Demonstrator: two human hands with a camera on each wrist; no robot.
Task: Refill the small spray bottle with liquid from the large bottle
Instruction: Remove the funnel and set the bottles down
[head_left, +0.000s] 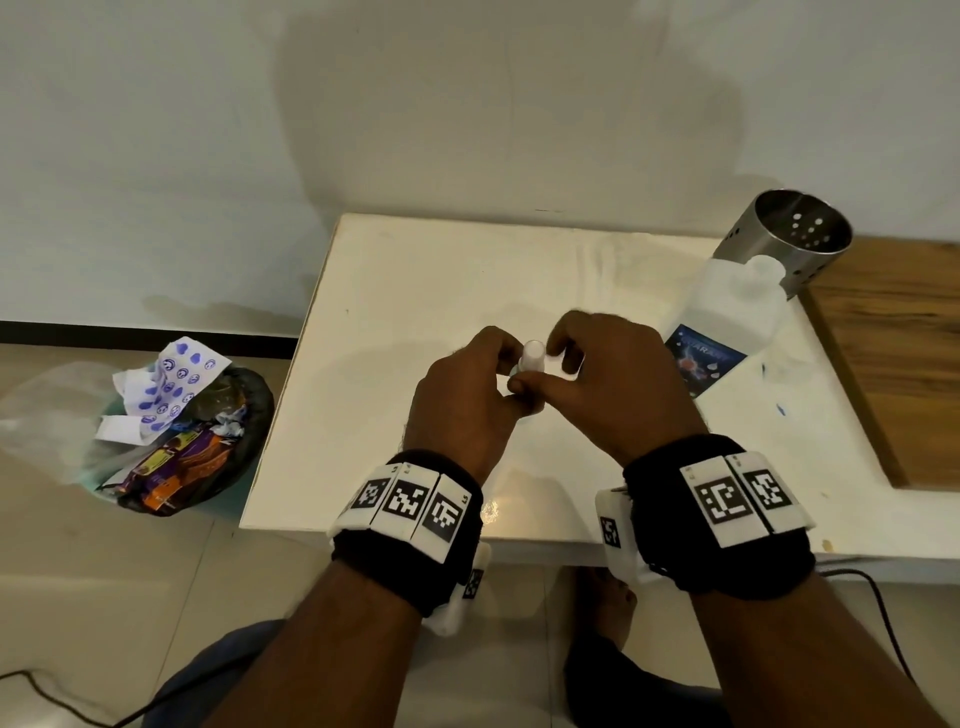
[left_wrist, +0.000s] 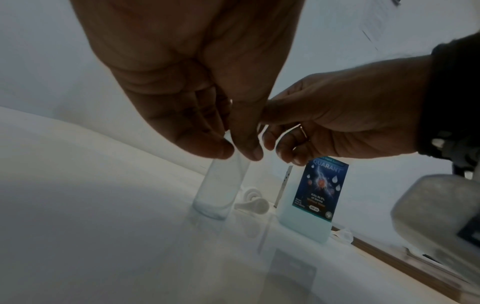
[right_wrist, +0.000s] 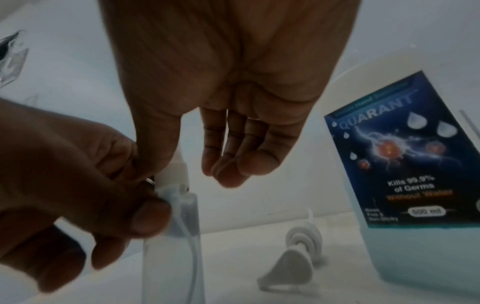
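The small clear spray bottle (left_wrist: 219, 189) stands upright on the white table (head_left: 415, 291), almost empty, with a thin dip tube inside it. My left hand (head_left: 511, 376) pinches it near the neck (right_wrist: 179, 205). My right hand (head_left: 550, 353) pinches the white spray head (right_wrist: 172, 174) on top of it between thumb and forefinger, and its other fingers (right_wrist: 233, 160) hang loose. The large bottle (head_left: 727, 322), translucent with a blue label (right_wrist: 405, 156), stands just right of my hands and holds pale liquid at the bottom.
A white pump cap (right_wrist: 298, 255) lies on the table between the two bottles. A perforated metal cup (head_left: 789, 234) stands behind the large bottle, beside a wooden surface (head_left: 893, 338). A full rubbish bag (head_left: 182, 431) sits on the floor at left.
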